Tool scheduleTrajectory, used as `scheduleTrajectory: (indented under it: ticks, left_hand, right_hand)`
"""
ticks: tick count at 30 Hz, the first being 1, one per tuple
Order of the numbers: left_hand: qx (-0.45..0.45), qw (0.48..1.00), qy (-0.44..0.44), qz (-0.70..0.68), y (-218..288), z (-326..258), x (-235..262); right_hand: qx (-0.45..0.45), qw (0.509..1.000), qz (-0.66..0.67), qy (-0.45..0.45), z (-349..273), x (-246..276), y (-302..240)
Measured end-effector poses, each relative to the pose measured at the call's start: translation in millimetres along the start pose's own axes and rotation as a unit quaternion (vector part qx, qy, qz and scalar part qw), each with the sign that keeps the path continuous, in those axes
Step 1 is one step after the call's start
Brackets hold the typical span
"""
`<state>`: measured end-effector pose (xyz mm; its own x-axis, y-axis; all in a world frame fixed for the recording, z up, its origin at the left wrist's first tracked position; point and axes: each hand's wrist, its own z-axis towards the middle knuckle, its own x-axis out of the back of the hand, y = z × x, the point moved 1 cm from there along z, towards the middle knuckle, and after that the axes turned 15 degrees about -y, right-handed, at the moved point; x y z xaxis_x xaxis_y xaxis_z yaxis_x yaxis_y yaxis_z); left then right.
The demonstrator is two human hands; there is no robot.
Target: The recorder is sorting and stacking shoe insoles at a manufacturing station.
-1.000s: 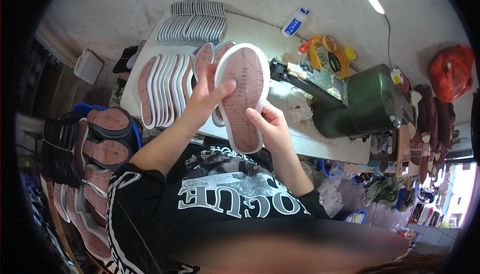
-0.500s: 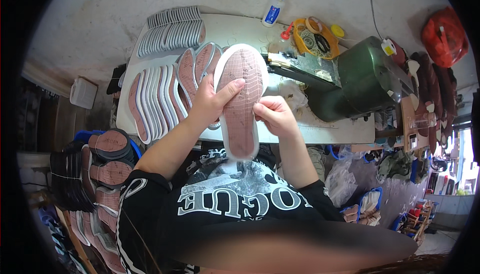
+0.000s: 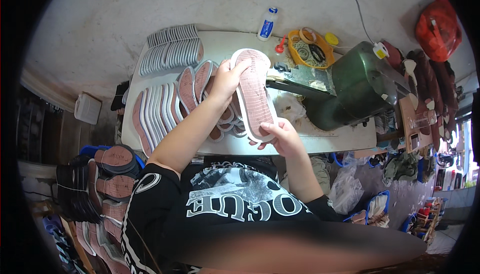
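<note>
Holding one shoe sole point(image 3: 254, 94) up over the white table point(image 3: 320, 141), both hands on it at once. It's a long sole, reddish-brown ridged face with a white rim, and it sits lengthwise between the hands, raised off the tabletop. The left hand point(image 3: 226, 80) has the far end, fingers curled over the rim with the thumb on the near side, so it's clamped on that tip. The right hand point(image 3: 281, 135) has the near end, fingers wrapped underneath and thumb pressed on the edge, also gripping tight. Right under the sole there's a loose heap of matching soles point(image 3: 220, 119) on the table, and to the left of that a neat fanned row of them standing on edge point(image 3: 157, 111). Further back there's another fanned stack, grey ones point(image 3: 172, 49). Off to the right sits a green machine point(image 3: 357, 86), with a yellow bowl of rubber bands point(image 3: 307, 48) and a small white bottle with a blue cap point(image 3: 268, 24) behind it. Down on the lower left, off the table, there are more piles of dark soles point(image 3: 112, 174).
</note>
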<state>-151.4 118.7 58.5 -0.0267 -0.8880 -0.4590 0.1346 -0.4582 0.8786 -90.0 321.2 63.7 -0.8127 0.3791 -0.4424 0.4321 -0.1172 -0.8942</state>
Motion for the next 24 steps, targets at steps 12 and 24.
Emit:
scheduleTrajectory:
  ticks: [12, 24]
  left_hand:
    - [0.073, 0.996, -0.031, 0.034, -18, 63, -10]
    - [-0.053, 0.699, -0.322, 0.637, 56, 124, 1]
  right_hand:
    - [0.145, 0.969, 0.098, 0.173, 16, 5, -1]
    - [0.195, 0.943, 0.14, 0.232, 64, 20, -22]
